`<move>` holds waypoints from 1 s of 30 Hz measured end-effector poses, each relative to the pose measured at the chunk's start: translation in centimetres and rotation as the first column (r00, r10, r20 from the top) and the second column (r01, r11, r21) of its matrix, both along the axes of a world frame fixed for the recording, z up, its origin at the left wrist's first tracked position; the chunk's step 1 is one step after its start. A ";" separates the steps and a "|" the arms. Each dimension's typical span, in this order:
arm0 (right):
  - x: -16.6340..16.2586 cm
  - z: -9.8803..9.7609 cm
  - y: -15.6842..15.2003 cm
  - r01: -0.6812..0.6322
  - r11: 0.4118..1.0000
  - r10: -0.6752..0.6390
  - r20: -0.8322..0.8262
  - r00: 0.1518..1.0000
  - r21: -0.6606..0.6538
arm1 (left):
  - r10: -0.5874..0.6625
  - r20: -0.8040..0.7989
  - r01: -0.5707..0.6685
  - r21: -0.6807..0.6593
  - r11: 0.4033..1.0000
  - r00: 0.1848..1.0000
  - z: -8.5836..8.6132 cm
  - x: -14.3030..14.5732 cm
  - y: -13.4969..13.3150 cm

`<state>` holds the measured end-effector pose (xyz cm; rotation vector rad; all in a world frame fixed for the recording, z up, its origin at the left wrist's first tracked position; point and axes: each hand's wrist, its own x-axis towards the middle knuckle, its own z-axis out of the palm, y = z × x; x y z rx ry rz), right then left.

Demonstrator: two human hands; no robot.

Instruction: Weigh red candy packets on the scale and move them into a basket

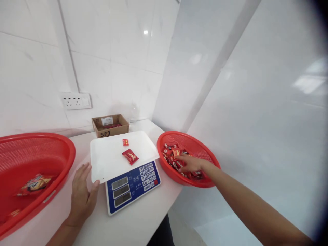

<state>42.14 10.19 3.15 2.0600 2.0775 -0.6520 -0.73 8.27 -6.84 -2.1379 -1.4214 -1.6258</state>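
My left hand [83, 193] is open at the left corner of the scale's white tray [107, 157], fingers spread and nothing in them. On that tray lie a small red wrapped candy [125, 142] and a larger red packet [130, 156]. Below the tray, the digital scale [133, 188] shows its blue panel with keypad and displays. Over the right red basket [215, 162] my right hand [191, 164] reaches in, fingers apart above the wrapped candies [171, 158]. I see nothing held in it; some fingertips may touch the wrappers.
At the left stands another red basket [69, 150] with several packets [36, 184] in it. Behind the scale is a cardboard box [111, 131] with red items inside. A wall socket [77, 100] is above the white table [94, 222]; walls border its back and right.
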 end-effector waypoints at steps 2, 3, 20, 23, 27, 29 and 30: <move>-1.5 -1.3 -0.4 -0.099 0.989 0.087 -0.104 0.991 -0.110 | 0.005 -0.009 -0.005 -0.010 1.000 1.000 -0.1 -0.1 0.0; -2.2 -1.9 -0.5 -0.085 0.988 0.069 -0.123 0.990 -0.129 | 0.010 -0.012 -0.010 -0.014 1.000 1.000 -0.1 -0.1 -0.1; 0.2 -1.3 2.5 0.091 0.955 -0.100 0.017 0.995 0.284 | 0.048 0.000 -0.048 -0.048 0.998 0.999 0.0 -0.2 0.0; 0.8 -1.1 2.5 0.120 0.945 -0.134 0.027 0.991 0.303 | 0.043 0.001 -0.043 -0.062 0.997 0.999 -0.1 -0.2 0.1; 0.8 -1.7 2.8 0.144 0.949 -0.159 0.032 0.987 0.282 | 0.040 0.016 -0.039 -0.056 0.998 0.999 0.1 -0.2 0.0; 0.7 -2.1 3.4 0.133 0.957 -0.142 0.017 0.990 0.258 | 0.039 0.022 -0.038 -0.045 0.998 0.999 0.2 -0.2 -0.1; 0.6 -2.3 3.7 0.124 0.961 -0.130 0.009 0.992 0.246 | 0.036 0.022 -0.035 -0.038 0.999 0.999 0.2 -0.3 -0.1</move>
